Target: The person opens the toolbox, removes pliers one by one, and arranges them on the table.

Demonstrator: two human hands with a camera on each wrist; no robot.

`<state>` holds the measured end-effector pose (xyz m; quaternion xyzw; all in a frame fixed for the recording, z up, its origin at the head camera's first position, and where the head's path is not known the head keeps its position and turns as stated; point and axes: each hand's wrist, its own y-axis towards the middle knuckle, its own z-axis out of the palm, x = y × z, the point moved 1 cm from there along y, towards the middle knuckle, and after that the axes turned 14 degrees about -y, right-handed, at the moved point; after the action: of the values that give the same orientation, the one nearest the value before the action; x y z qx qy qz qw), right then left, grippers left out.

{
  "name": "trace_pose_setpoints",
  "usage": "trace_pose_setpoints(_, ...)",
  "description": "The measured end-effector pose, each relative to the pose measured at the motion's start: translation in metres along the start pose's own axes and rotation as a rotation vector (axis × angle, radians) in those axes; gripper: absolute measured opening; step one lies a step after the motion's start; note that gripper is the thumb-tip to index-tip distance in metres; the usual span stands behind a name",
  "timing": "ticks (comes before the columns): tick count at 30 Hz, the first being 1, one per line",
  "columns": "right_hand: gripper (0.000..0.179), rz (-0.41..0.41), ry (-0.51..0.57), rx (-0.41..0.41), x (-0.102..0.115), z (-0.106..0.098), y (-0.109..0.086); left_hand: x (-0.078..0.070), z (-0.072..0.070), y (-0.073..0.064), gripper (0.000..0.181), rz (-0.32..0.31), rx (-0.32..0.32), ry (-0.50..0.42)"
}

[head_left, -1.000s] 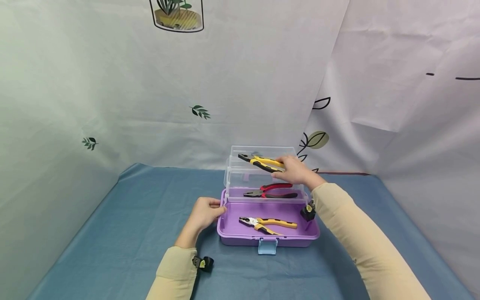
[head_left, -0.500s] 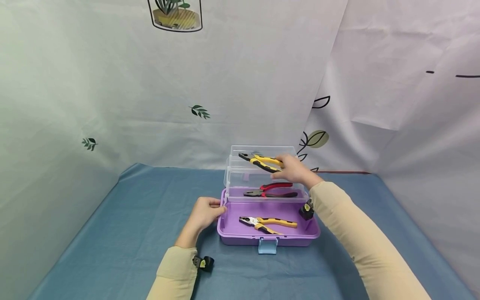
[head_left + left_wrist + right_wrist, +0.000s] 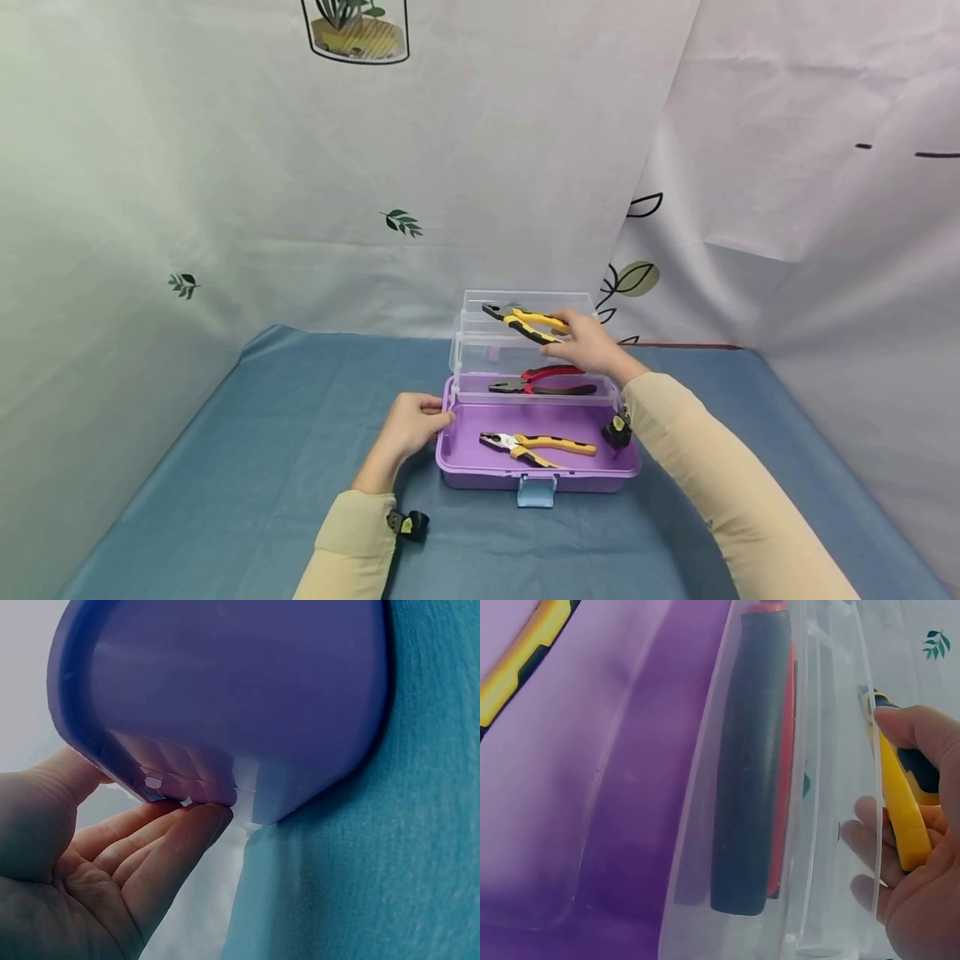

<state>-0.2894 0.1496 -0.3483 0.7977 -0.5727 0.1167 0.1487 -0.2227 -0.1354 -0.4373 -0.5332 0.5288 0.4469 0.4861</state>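
Note:
In the head view an opened purple toolbox (image 3: 480,480) stands on the table. My left hand (image 3: 408,427) grips its left side, thumb at the rim and fingers against the outer wall, as the left wrist view shows. Over the raised clear upper tray, my right hand (image 3: 590,343) holds yellow-and-black pliers (image 3: 534,333) by the handles, their dark head pointing left. Below them, red-and-black pliers (image 3: 564,390) lie in the lower clear tray (image 3: 468,360). Another pair of yellow-and-black pliers (image 3: 558,444), with a silver head, rests on the toolbox floor.
A light-blue latch (image 3: 536,492) hangs at the toolbox's front. Blue cloth (image 3: 315,400) covers the table. A pale patterned curtain (image 3: 495,167) rises behind the toolbox and along both sides.

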Motion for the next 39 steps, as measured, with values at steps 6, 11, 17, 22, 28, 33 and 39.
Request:
trace_pose_setpoints(6, 0.073, 0.017, 0.025, -0.032, -0.008, 0.003, -0.004, 0.001, 0.002, 0.000, 0.028, -0.003, -0.003, -0.003)
trace_pose_setpoints(11, 0.071, 0.026, 0.060, -0.053, -0.013, -0.001, -0.010, 0.002, 0.002, 0.000, 0.027, -0.001, -0.004, -0.009)
trace_pose_setpoints(17, 0.071, 0.044, 0.084, -0.072, -0.018, -0.004, -0.015, 0.001, 0.001, -0.001, 0.028, -0.002, -0.001, -0.010)
trace_pose_setpoints(22, 0.070, 0.057, 0.074, -0.095, -0.024, -0.005, -0.019, 0.000, 0.001, -0.002, 0.028, 0.000, 0.001, 0.008)
trace_pose_setpoints(28, 0.072, 0.067, 0.109, -0.105, -0.030, -0.006, -0.025, -0.001, 0.001, -0.002, 0.028, 0.002, 0.001, 0.015)
trace_pose_setpoints(33, 0.073, 0.064, 0.115, -0.112, -0.033, -0.007, -0.029, -0.002, 0.000, -0.002, 0.028, 0.002, -0.001, 0.003)
trace_pose_setpoints(39, 0.073, 0.074, 0.105, -0.134, -0.039, -0.006, -0.034, 0.000, 0.001, 0.000, 0.028, 0.001, -0.005, -0.001)
